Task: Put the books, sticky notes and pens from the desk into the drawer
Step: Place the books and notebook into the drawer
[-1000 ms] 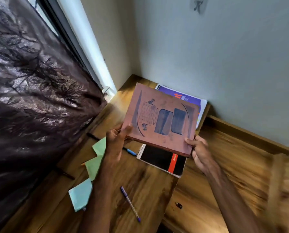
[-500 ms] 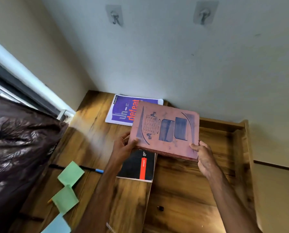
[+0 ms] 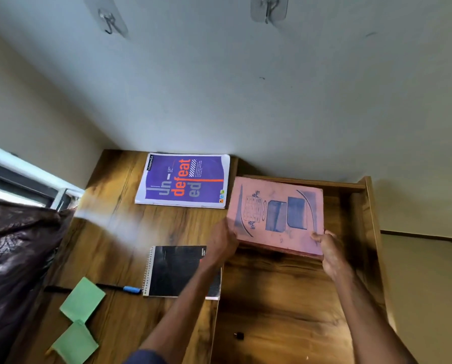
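Note:
Both hands hold a pink book [image 3: 277, 214] with blue drawings over the far end of the open wooden drawer [image 3: 285, 306]. My left hand [image 3: 223, 243] grips its near left corner and my right hand [image 3: 329, 250] grips its near right corner. On the desk [image 3: 109, 232] to the left lie a purple book [image 3: 184, 179] by the wall, a black spiral notebook [image 3: 177, 270], a pen with a blue cap [image 3: 119, 287] and two green sticky notes [image 3: 83, 302].
A dark patterned curtain [image 3: 14, 258] hangs along the desk's left edge under a window frame. The wall behind carries two hooks [image 3: 109, 22]. A small dark object [image 3: 238, 335] lies on the drawer floor near the front.
The pink book has moved right, from above the desk to over the drawer's far end, with both hands still on it. The view has swung right and up.

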Demonstrator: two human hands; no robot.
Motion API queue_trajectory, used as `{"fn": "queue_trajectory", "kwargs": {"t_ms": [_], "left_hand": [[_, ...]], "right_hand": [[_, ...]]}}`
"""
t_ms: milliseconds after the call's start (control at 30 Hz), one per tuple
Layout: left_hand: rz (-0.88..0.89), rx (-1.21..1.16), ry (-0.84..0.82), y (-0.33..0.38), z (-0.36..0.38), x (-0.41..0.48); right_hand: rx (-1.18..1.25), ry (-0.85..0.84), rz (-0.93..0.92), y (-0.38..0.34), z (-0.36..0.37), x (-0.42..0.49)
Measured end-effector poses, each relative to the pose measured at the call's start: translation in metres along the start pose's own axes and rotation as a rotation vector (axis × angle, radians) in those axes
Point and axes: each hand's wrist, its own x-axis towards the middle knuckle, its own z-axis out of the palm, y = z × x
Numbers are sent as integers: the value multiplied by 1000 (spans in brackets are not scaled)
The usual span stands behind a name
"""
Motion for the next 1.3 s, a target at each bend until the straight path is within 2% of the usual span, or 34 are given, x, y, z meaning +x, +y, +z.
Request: {"fn": "queue_trajectory", "kwargs": {"t_ms": [267, 400, 633, 733, 933, 1067, 1300], "left_hand": [[-55, 172, -63, -7, 52, 40], [-164, 224, -132, -8, 69, 52], [-279, 349, -232, -15, 88, 65], [-292, 389, -204, -18, 92, 67], [-274, 395, -158, -23, 96, 69], [-265, 361, -147, -27, 96, 70], [-266, 355, -149, -27, 93, 65]], "right_hand": [[-47, 87, 107, 18, -21, 49], [-107, 93, 118, 16, -20, 67], [-352, 145, 63, 28, -14, 92], [-580, 213, 5, 31, -9, 94], [-892, 230, -137, 73, -17, 127], [-963, 230, -154, 89, -21, 140], [-940, 206, -134, 80, -13, 137]]}}
